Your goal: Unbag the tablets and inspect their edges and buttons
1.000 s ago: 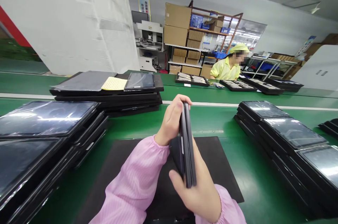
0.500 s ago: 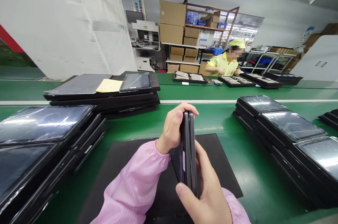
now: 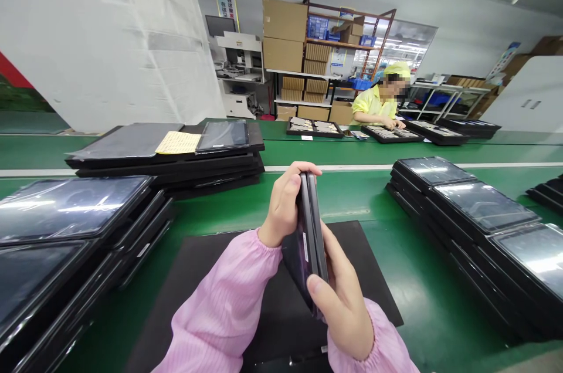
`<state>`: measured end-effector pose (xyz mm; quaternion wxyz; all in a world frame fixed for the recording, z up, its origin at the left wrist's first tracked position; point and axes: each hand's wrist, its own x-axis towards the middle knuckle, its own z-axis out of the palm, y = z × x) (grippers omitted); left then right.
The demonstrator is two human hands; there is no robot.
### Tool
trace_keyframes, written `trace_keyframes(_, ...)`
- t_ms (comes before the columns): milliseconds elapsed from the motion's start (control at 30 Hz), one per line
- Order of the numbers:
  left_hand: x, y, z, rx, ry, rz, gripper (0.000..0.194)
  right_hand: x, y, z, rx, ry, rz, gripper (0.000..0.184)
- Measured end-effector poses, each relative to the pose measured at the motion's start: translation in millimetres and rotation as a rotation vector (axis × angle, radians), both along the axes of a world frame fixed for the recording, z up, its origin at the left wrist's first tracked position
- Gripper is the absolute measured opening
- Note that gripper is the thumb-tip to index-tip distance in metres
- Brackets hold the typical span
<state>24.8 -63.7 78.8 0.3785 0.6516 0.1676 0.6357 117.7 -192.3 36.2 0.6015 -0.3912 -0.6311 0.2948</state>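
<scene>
The left hand [image 3: 282,203] and right hand [image 3: 345,297] pinch two slim, black, rectangular devices [image 3: 309,229], standing on edge together, at the far and near ends. Beneath the grip, a flat black mat [image 3: 211,279] covers a glossy green bench [image 3: 422,267], flanked by stacks of black, glass-faced panels [image 3: 479,206].

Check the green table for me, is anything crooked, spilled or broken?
Nothing looks spilled or broken that I can see, including the dark slabs between the left hand and right hand. The black pile at the back left looks slightly crooked, though: its layers' edges don't line up neatly.
</scene>
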Motion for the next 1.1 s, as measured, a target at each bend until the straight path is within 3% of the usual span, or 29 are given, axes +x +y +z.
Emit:
trace_keyframes(333, 0, 1, -2.9, -0.004, 0.002, 0.001, 0.047, 0, 0, 0.0, 0.022, -0.010, -0.018, 0.051)
trace_keyframes(700, 4, -7, -1.6, 0.071, 0.045, 0.121, 0.045, 11, -2, 9.1, -0.010, -0.071, 0.017, 0.068)
trace_keyframes(1100, 6, -9, -2.4, 0.082, -0.007, 0.111, 0.047, 16, -3, 15.1, -0.005, -0.103, 0.068, 0.075)
